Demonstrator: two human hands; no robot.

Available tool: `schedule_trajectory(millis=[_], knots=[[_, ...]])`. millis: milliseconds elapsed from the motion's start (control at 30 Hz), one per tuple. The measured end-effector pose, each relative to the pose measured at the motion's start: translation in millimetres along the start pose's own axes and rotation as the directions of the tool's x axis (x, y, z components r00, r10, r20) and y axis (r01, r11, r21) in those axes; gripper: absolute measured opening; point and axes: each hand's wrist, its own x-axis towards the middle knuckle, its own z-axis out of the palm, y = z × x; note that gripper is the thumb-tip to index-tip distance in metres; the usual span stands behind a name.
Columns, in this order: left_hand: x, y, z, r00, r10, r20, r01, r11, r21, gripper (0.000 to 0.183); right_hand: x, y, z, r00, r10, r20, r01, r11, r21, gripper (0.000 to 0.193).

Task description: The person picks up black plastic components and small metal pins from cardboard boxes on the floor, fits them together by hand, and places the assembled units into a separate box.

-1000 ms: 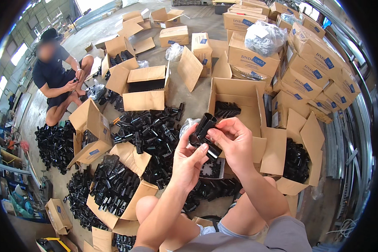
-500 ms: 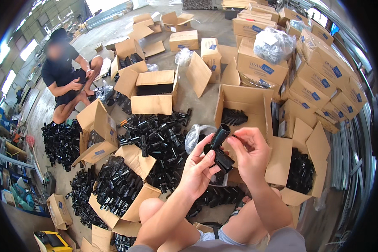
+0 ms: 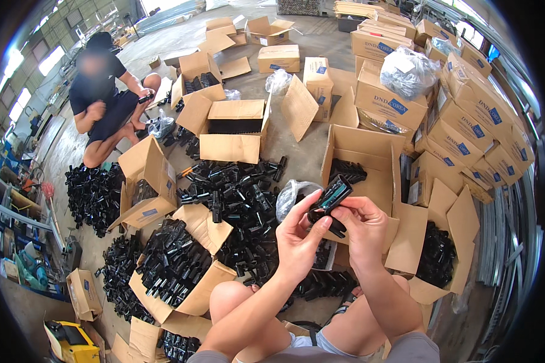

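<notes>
Both my hands are raised in front of me, holding one black plastic part (image 3: 331, 199) between them. My left hand (image 3: 298, 239) pinches its lower end with thumb and fingers. My right hand (image 3: 363, 227) grips it from the right side. Just behind the part stands an open cardboard box (image 3: 369, 151) with a few black parts at its bottom. A clear plastic bag (image 3: 292, 195) lies left of the held part. A heap of loose black parts (image 3: 236, 193) covers the floor ahead of my knees.
Another person (image 3: 103, 97) squats at the far left, handling a black part. Open boxes of black parts (image 3: 175, 266) lie left of my knees, another box (image 3: 436, 254) at my right. Stacked sealed cartons (image 3: 466, 109) line the right side. More black parts (image 3: 91, 193) are piled far left.
My hands have turned the black part slightly and kept it held between them. The view has shifted a little; the other person stays squatting.
</notes>
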Motion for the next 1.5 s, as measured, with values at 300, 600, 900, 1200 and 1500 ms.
schedule_trajectory(millis=[300,600,900,1200,1500], knots=[[3.4,-3.3,-5.2,0.996,0.081,0.03,-0.083,0.992,0.09,0.054,-1.7,-1.4,5.1,0.998,0.04,0.046,-0.045,0.993,0.111,0.016],[5.5,-4.6,-8.3,0.995,0.096,0.018,-0.097,0.994,0.057,0.051,-11.3,-7.9,8.5,0.994,0.095,0.046,-0.097,0.995,0.038,0.02],[1.5,2.8,-3.9,0.995,0.094,0.031,-0.096,0.991,0.095,0.051,-17.5,-8.8,15.4,0.999,0.036,-0.015,-0.038,0.989,-0.141,0.018],[2.3,-4.2,-8.1,1.0,0.011,0.007,-0.012,0.994,0.108,0.051,-16.1,-0.9,11.3,0.999,-0.032,-0.037,0.027,0.989,-0.144,0.02],[-2.0,3.1,-2.4,1.0,0.003,0.016,-0.003,1.0,0.026,0.049,-23.4,0.2,13.8,0.997,-0.015,-0.07,0.009,0.996,-0.084,0.018]])
